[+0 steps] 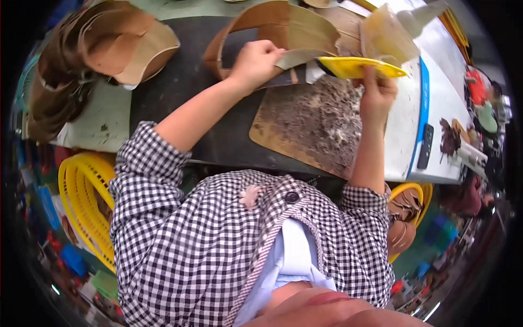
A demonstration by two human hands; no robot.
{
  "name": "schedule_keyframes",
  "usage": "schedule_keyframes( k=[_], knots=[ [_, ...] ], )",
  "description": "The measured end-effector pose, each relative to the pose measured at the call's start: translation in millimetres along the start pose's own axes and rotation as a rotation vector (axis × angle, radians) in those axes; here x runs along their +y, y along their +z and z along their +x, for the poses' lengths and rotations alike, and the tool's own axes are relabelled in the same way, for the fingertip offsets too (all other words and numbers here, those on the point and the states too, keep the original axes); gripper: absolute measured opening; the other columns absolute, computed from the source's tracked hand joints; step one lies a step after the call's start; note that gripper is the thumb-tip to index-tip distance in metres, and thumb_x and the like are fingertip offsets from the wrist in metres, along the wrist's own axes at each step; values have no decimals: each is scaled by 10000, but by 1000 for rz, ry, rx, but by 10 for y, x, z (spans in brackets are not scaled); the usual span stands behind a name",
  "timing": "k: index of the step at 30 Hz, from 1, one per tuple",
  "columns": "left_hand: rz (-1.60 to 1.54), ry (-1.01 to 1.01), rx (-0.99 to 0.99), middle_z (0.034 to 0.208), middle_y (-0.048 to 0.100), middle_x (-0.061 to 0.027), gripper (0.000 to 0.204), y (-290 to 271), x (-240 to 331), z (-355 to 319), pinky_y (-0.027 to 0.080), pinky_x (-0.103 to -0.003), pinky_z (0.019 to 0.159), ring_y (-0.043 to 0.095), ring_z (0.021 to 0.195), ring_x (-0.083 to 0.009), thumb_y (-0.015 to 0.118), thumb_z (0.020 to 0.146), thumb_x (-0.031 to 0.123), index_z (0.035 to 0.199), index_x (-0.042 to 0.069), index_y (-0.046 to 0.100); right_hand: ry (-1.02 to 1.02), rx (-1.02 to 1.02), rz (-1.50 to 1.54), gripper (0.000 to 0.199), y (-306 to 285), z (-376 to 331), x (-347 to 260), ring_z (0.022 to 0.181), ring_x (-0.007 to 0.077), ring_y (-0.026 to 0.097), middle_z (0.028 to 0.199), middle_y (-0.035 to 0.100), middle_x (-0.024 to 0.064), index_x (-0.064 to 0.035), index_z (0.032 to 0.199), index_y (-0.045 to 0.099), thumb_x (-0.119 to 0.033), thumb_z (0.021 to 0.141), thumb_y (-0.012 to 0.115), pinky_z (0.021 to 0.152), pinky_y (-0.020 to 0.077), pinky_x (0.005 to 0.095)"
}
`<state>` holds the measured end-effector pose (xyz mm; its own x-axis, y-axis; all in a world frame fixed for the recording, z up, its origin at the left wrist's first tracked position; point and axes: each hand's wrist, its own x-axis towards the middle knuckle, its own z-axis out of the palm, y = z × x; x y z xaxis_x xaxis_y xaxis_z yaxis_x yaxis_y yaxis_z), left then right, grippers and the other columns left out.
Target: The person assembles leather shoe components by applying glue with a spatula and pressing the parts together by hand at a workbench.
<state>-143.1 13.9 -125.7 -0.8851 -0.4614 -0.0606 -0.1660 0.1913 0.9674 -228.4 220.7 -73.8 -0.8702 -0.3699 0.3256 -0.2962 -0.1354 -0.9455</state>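
Note:
A brown leather piece [308, 32] with a pale inner side stands curved in a loop at the back of the table. My left hand [256, 62] is closed, pinching its near edge between thumb and fingers. My right hand [377, 95] grips a yellow-handled tool [364, 66], flat and tapering, with a dark end toward the leather's near edge. Its exact kind is not clear. Below it lies a tan board [278, 128], crusted with grey and white residue.
Stacked brown leather pieces [117, 46] stand at the left. A translucent squeeze bottle [387, 35] is behind my right hand. Yellow baskets [87, 201] flank me below the table; the right one holds brown pieces. A dark remote-like object [425, 146] lies by the blue strip [423, 109].

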Motion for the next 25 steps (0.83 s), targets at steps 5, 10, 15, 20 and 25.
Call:
schedule_keyframes(
  k=[5,10,15,20,25],
  knots=[
    [-189,-135,-107,679,608,-95,219,72,28,34,415,-287,611,528,642,-120,597,796,176,752,-38,613,-209,-335,-387,88,252,-189,12,647,172,592,753,621,78,-6,830,622,-7,742,628,591,473,261],
    [-242,-218,-142,734,578,-40,145,66,95,26,422,-215,573,511,616,-77,538,846,103,760,-14,553,-579,-106,-691,166,198,-245,245,700,242,621,783,634,115,-18,839,631,18,679,613,611,501,302],
    [-418,-368,-197,715,580,-65,125,36,156,44,452,-240,534,548,585,-108,540,837,96,761,-3,537,-551,-260,-593,252,257,-344,214,683,245,616,798,629,123,-9,885,622,19,635,632,588,507,302],
    [-494,-440,-124,640,549,-79,126,49,272,10,430,-294,500,528,568,-142,570,786,70,721,-35,547,-654,-438,-612,293,430,-525,135,677,222,615,809,623,113,-7,918,609,-28,629,658,578,504,289],
    [-465,-472,-163,620,556,-91,125,28,261,30,449,-277,493,536,516,-157,578,786,71,738,-44,561,-662,-265,-730,294,450,-529,165,653,242,608,815,628,107,-26,951,613,-39,661,659,560,503,292]
  ],
)
